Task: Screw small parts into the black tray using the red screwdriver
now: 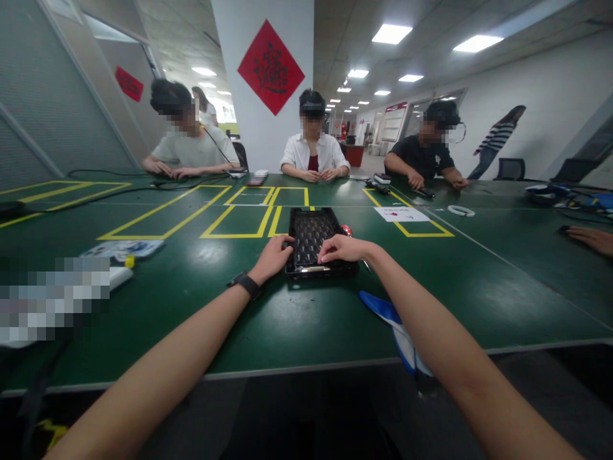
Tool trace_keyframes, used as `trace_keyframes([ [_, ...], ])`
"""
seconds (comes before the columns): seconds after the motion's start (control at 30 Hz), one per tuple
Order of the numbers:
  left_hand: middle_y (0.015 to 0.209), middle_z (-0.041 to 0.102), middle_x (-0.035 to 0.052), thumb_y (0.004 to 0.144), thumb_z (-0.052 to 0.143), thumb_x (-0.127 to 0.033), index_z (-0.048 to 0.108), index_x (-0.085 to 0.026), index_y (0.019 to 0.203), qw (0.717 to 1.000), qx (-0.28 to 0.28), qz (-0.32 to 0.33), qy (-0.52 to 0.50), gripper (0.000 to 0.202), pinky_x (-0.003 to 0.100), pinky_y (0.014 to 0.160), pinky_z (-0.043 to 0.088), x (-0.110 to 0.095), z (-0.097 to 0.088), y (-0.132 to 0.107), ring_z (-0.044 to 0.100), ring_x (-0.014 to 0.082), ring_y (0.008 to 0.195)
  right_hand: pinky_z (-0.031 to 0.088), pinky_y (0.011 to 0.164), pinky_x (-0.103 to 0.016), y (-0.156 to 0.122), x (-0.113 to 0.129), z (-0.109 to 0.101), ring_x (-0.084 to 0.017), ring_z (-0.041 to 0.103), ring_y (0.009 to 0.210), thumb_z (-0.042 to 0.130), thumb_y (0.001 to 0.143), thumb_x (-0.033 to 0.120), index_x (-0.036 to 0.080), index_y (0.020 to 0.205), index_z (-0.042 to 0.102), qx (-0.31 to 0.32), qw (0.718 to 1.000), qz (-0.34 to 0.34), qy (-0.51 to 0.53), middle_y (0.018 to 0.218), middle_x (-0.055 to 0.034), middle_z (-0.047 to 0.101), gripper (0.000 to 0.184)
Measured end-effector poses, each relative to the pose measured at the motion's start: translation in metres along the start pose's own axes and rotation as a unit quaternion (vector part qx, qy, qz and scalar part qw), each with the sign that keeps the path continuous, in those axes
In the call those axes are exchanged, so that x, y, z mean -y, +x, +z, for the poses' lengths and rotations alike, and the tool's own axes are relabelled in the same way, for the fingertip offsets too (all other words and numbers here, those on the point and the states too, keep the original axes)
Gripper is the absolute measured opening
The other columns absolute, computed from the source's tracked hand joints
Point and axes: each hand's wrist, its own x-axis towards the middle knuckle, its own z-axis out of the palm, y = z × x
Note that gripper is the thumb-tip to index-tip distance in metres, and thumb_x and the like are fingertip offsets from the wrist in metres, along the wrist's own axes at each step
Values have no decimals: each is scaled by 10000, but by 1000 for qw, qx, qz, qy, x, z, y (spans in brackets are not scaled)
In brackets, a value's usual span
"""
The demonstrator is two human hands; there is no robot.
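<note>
A black plastic tray (291, 273) rests on the green table in front of me, with rows of small shiny bits in its bed. My left hand (274, 260) holds the tray's left edge, fingers bent over the rim. Over the tray's near right part is my right hand (342, 248), its thumb and fingers pinched together. Whatever is between those fingertips is too small to make out. A slim pale strip (315, 269) lies along the tray's near side. Just past my right hand, a small red object (347, 230) shows beside the tray.
A blue and white cloth-like item (383, 310) lies under my right forearm, at the table's front edge. Printed paper (401, 214) and a white ring (461, 210) lie farther right. Yellow tape (234, 236) marks the green table (201, 338). Several people sit around it; another person's hand (591, 239) rests at right.
</note>
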Motion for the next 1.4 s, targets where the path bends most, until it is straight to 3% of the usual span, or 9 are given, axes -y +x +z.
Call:
trace_keyframes([
  [0.37,1084,591,78,775,456,-213,593,-164,1031,1000,5,1,7,294,361,953,400,-4,-2,-1,520,206,1037,452,761,-243,0,3,2,-120,596,805,621,761,285,107,944,674,-26,999,2,20,900,-63,684,260],
  [0.5,1078,591,76,775,454,-211,594,-169,1026,1000,0,-2,11,291,360,952,402,-4,-2,-2,524,204,1034,442,780,-245,-3,4,-2,-123,594,827,622,763,276,112,990,678,-9,1000,-11,12,935,-68,683,286],
  [0.67,1077,589,73,772,456,-218,593,-173,1026,1000,0,-2,9,293,354,946,408,-3,-1,-2,529,201,1020,439,676,-223,-4,6,-2,-113,581,732,665,726,274,103,1016,672,17,1000,-4,7,797,-48,670,337],
  [1.4,1081,586,75,770,458,-213,593,-170,1027,1000,8,-3,10,293,359,949,405,-5,-2,-2,524,204,1023,438,680,-224,-2,5,0,-112,588,729,677,706,286,102,931,682,2,999,7,36,778,-42,671,291],
])
